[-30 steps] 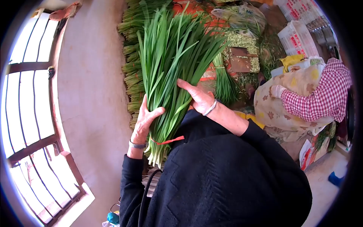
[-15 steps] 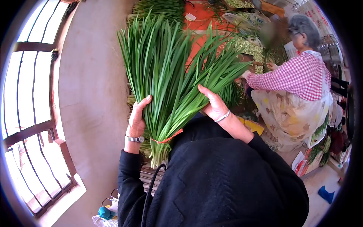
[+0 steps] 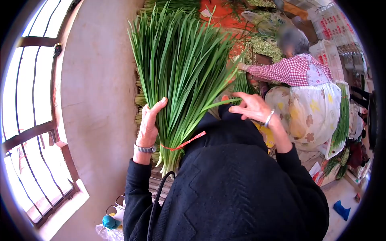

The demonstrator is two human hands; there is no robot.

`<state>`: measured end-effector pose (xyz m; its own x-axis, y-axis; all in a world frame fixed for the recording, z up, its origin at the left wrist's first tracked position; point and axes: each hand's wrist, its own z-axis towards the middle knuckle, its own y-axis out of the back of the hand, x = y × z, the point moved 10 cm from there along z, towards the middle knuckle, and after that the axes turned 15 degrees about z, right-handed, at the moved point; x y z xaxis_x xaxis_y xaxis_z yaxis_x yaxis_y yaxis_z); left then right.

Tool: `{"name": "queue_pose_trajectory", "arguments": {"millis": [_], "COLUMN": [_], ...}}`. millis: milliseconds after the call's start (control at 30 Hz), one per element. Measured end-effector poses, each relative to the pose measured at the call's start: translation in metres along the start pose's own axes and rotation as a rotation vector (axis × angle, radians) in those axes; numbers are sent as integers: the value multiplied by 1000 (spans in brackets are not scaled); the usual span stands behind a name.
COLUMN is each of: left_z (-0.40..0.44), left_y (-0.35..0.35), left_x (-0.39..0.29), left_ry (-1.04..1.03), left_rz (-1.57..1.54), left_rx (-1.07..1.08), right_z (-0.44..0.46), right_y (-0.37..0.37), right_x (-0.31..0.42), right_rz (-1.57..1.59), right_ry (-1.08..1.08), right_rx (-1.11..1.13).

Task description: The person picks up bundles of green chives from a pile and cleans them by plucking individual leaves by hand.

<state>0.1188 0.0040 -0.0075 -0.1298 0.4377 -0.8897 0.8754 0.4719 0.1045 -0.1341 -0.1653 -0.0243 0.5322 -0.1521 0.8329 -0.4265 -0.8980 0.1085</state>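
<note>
A large bundle of garlic chives (image 3: 181,68) fans upward in front of me, its pale stem ends low and its green leaves spread at the top. An orange tie (image 3: 183,143) circles the stems, one end sticking out to the right. My left hand (image 3: 149,122) grips the bundle's left side, thumb lying over the leaves. Off to the right, my right hand (image 3: 254,107) pinches a chive leaf (image 3: 220,103) pulled sideways from the bundle, thumb and index finger at its tip and the other fingers loosely bent.
Right of me a person in a checked top (image 3: 287,72) and flowered apron bends over more chives. Piled chives (image 3: 173,9) and an orange-red surface (image 3: 225,18) lie beyond my bundle. A wall (image 3: 96,100) with a barred window (image 3: 32,108) stands left. A blue scrap (image 3: 341,209) lies on the floor.
My right hand has left the bundle's right side and moved right, drawing out a leaf. The left hand keeps its hold. The other person has leaned further forward.
</note>
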Motion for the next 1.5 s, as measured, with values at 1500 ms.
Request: {"name": "queue_pose_trajectory", "arguments": {"millis": [1500], "left_z": [12], "left_y": [-27], "left_x": [-5], "left_ry": [154], "left_rz": [30], "left_rx": [22], "right_z": [77], "right_y": [-64], "right_x": [97], "right_rz": [-437], "right_ry": [895], "right_rx": [-301]}}
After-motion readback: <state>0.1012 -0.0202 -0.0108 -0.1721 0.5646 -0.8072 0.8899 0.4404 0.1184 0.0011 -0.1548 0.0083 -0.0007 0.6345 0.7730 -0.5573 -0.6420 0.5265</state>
